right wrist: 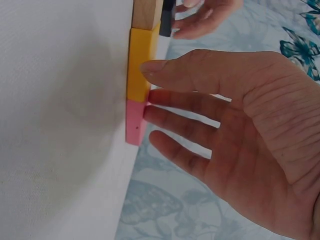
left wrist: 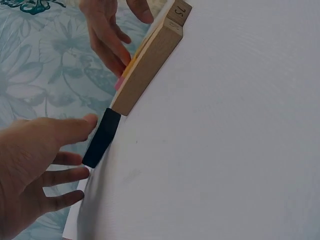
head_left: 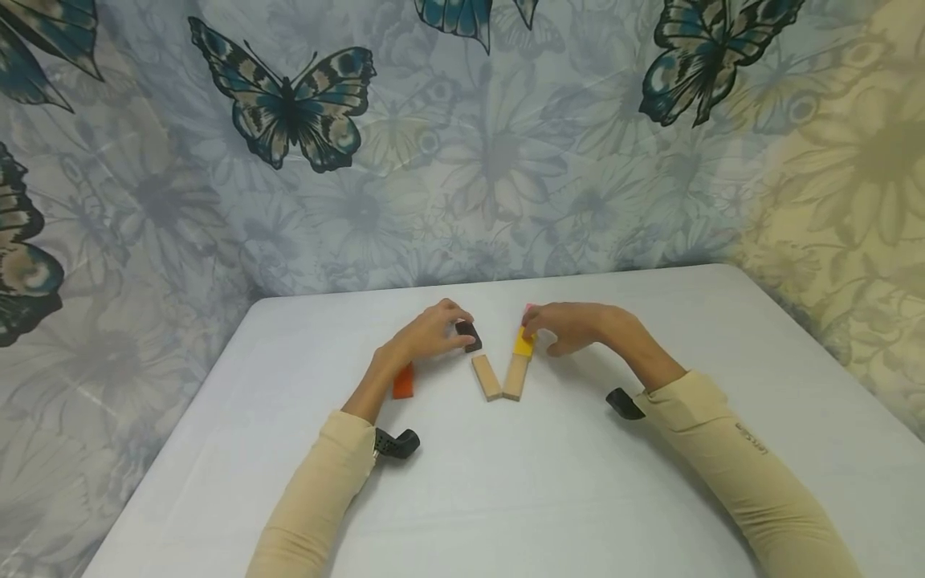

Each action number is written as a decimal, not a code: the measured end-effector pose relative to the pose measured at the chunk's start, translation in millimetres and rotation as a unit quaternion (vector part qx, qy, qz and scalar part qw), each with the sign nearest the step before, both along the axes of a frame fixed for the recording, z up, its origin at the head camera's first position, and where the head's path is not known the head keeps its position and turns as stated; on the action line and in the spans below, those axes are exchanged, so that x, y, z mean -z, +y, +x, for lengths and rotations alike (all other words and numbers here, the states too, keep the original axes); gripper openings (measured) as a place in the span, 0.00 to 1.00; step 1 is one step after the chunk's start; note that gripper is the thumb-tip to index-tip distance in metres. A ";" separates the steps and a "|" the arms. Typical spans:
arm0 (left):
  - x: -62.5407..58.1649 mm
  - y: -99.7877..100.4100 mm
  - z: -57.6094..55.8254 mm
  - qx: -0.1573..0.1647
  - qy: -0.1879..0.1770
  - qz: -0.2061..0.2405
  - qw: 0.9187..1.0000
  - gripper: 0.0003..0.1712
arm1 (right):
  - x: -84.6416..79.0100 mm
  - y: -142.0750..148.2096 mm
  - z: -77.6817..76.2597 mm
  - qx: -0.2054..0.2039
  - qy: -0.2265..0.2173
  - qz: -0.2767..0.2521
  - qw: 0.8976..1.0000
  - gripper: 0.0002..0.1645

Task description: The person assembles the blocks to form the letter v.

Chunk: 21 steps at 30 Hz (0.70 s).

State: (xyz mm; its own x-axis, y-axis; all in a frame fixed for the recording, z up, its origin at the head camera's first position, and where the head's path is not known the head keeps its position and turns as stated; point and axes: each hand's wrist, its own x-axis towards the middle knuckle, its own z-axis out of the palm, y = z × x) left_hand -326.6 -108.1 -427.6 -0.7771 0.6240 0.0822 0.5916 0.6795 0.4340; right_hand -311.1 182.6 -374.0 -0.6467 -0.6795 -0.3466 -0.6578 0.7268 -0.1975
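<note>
My left hand is at a black block, its thumb by one end and fingertips right at the other in the left wrist view. The black block lies just beyond a plain wooden block. Over on the other side, my right hand reaches to a yellow block, fingertips along its edge and that of a pink block joined end to end with it. Yellow meets a second wooden block, whose near end sits against the first, forming a V. The right fingers are extended.
An orange block lies on the white table, partly under the left wrist. Black wrist cameras stick out by both sleeves. Behind the table's far edge hangs a butterfly-print cloth.
</note>
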 end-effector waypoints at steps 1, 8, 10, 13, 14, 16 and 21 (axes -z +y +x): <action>0.7 0.4 0.4 -0.003 0.000 -0.005 1.000 0.26 | 0.1 -0.1 0.1 -0.003 0.002 0.000 1.000 0.25; -3.0 4.5 3.9 0.004 -0.015 -0.020 1.000 0.25 | -0.7 -0.8 1.5 0.012 0.001 0.003 1.000 0.25; -5.1 5.7 4.6 0.012 -0.024 -0.023 0.999 0.26 | -1.0 -1.4 2.0 0.019 0.001 0.004 1.000 0.24; -7.0 7.0 5.4 0.023 -0.034 -0.032 0.999 0.26 | -0.6 -2.2 2.1 0.021 0.000 0.008 1.000 0.24; -7.4 7.1 5.6 0.023 -0.037 -0.034 0.998 0.26 | -0.3 -2.4 1.9 0.021 0.000 0.008 1.000 0.24; -8.0 7.0 5.9 0.024 -0.040 -0.037 0.998 0.26 | 0.3 -2.7 1.6 0.021 0.000 0.008 1.000 0.24; -8.0 6.2 6.1 0.024 -0.041 -0.043 0.998 0.26 | 1.0 -3.0 1.4 0.020 0.000 0.008 1.000 0.25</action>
